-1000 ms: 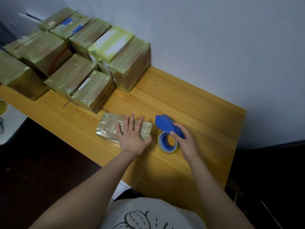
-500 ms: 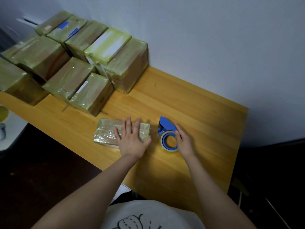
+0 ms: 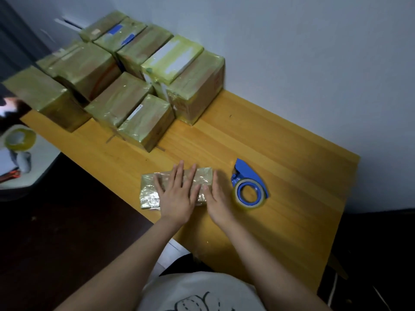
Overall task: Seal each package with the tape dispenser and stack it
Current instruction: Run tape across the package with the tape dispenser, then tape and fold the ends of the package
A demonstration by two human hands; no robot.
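A small flat package [image 3: 149, 194] wrapped in shiny tape lies on the wooden table [image 3: 280, 153] near its front edge. My left hand [image 3: 177, 196] lies flat on top of it with fingers spread. My right hand [image 3: 219, 202] rests with straight fingers on the package's right end. The blue tape dispenser [image 3: 249, 187] with its clear tape roll lies on the table just right of my right hand, untouched.
Several taped boxes [image 3: 143, 122] stand stacked against the wall at the table's back left. A spare roll of yellowish tape [image 3: 19, 139] lies on a white surface left of the table. The table's right half is bare wood.
My right hand has let go of the tape dispenser and moved left onto the package's right end. The dispenser now lies alone on the table. My left hand stays on the package.
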